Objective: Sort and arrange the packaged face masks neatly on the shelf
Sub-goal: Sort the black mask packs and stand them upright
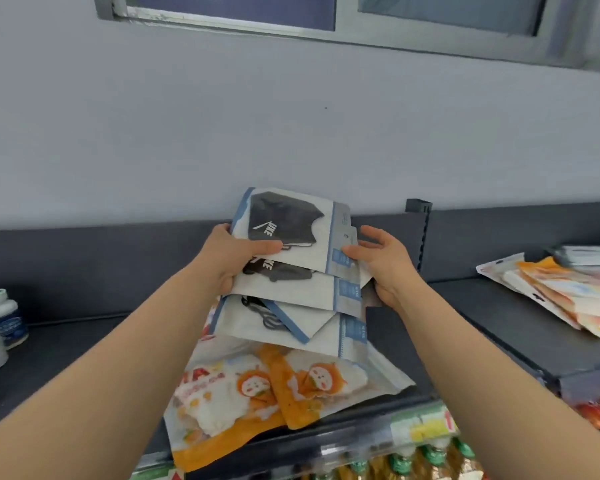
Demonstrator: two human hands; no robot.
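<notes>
Several white-and-blue packs with black face masks [293, 233] are fanned out above the dark shelf [84, 348]. My left hand [234, 254] grips their left edge, thumb lying across the top pack. My right hand [383, 261] holds the right edge, with the thumb on the front and the fingers behind. Below them lie orange-and-white cartoon mask packs [257, 393] on the shelf, reaching over its front edge.
White jars with blue labels [0, 323] stand at the left end of the shelf. A pile of orange and pink packs [568, 292] lies on the neighbouring shelf section to the right. A shelf upright [421, 233] divides the sections. Bottles [413, 462] fill the lower shelf.
</notes>
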